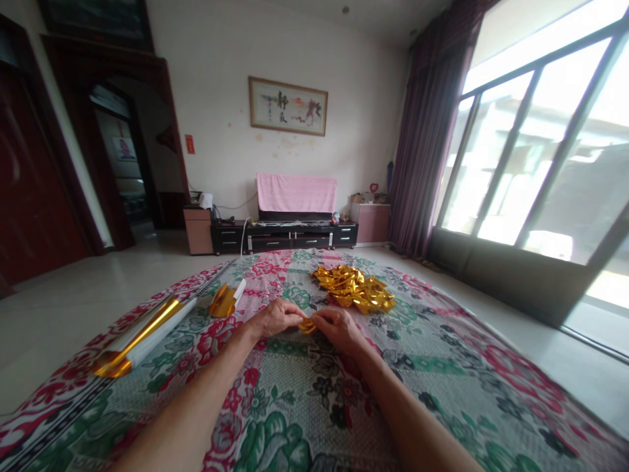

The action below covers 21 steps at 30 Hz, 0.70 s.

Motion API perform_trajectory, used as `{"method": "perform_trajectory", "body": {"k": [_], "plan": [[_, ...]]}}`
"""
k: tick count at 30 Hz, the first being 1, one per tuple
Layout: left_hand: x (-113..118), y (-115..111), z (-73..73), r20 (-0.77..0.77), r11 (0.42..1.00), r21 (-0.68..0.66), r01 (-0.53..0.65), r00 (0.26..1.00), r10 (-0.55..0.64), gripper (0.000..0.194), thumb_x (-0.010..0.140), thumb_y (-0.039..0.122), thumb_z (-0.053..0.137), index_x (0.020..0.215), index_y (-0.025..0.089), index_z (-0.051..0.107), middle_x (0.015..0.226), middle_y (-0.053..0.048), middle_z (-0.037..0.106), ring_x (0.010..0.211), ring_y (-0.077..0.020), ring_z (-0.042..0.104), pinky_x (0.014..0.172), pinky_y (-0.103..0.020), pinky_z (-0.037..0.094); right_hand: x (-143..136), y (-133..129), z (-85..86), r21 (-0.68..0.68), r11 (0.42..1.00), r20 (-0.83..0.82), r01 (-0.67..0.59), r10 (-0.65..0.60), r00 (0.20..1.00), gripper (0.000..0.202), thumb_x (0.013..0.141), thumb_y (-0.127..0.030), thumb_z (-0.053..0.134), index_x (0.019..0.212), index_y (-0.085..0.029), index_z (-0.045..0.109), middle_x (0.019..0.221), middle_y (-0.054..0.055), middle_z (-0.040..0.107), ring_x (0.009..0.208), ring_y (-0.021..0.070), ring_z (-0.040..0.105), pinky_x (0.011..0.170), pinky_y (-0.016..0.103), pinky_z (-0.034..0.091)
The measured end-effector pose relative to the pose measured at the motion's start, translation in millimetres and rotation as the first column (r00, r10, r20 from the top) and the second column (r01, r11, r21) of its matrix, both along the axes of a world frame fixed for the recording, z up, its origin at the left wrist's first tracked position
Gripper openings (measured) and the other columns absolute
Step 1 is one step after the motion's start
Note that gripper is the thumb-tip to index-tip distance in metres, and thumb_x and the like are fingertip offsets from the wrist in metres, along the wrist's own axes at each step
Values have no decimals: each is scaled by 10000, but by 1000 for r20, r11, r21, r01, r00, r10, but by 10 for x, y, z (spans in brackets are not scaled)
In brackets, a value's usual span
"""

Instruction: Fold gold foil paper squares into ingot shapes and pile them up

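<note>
Between my two hands is a small piece of gold foil paper (307, 326), just above the flowered cloth (275, 432). My left hand (278, 318) pinches its left side with thumb and fingers. From the other side, my right hand (339, 328) is closed on its right edge. Part of the foil is hidden behind the fingertips. Beyond my right hand lies a pile of folded gold foil pieces (354, 288). To the left of my left hand sits a curled stack of gold foil sheets (225, 300) with a white underside.
A larger roll of gold and white foil sheets (142, 334) lies at the cloth's left side. Past the far edge stand a low black cabinet (295, 239) and a pink cloth (297, 192) draped over something. Tall windows (531, 151) are on the right.
</note>
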<state>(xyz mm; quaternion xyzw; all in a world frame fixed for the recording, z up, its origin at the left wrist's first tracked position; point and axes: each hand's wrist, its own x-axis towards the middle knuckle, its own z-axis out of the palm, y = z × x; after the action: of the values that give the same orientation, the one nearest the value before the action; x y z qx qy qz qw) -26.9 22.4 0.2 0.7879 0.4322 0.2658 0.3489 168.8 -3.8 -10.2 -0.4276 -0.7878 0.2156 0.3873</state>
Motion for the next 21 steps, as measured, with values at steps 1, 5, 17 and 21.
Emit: {"method": "perform_trajectory", "body": {"k": [1, 5, 17, 21], "plan": [[-12, 0, 3, 12, 1000, -27, 5, 1000, -4, 353, 699, 354, 538, 896, 111, 701, 667, -19, 647, 568, -100, 502, 532, -188, 356, 10, 4, -1, -14, 1000, -7, -15, 15, 1000, 295, 813, -315, 459, 719, -148, 685, 573, -34, 526, 534, 78, 427, 492, 167, 305], [-31, -6, 8, 74, 996, -90, 20, 997, -13, 359, 685, 358, 557, 917, 123, 699, 710, -21, 662, 580, -94, 507, 555, -188, 366, 41, 26, -12, -50, 997, -20, -53, 52, 998, 316, 823, -333, 448, 724, -143, 681, 577, -35, 514, 541, 79, 414, 501, 171, 308], [-65, -51, 91, 75, 980, -178, 91, 994, -78, 395, 668, 301, 542, 1002, 146, 684, 763, -12, 683, 609, -99, 514, 572, -181, 368, 92, 30, 48, -188, 973, -48, -136, 129, 990, 296, 812, -346, 472, 843, -158, 699, 676, -25, 601, 577, 88, 466, 522, 173, 344], [-77, -62, 126, 81, 974, -184, 130, 990, -117, 398, 667, 253, 519, 1017, 154, 678, 762, 1, 685, 606, -91, 510, 579, -175, 357, 114, 68, 31, -204, 966, -50, -158, 151, 987, 282, 811, -317, 466, 891, -178, 698, 745, -17, 638, 637, 103, 514, 584, 183, 384]]}}
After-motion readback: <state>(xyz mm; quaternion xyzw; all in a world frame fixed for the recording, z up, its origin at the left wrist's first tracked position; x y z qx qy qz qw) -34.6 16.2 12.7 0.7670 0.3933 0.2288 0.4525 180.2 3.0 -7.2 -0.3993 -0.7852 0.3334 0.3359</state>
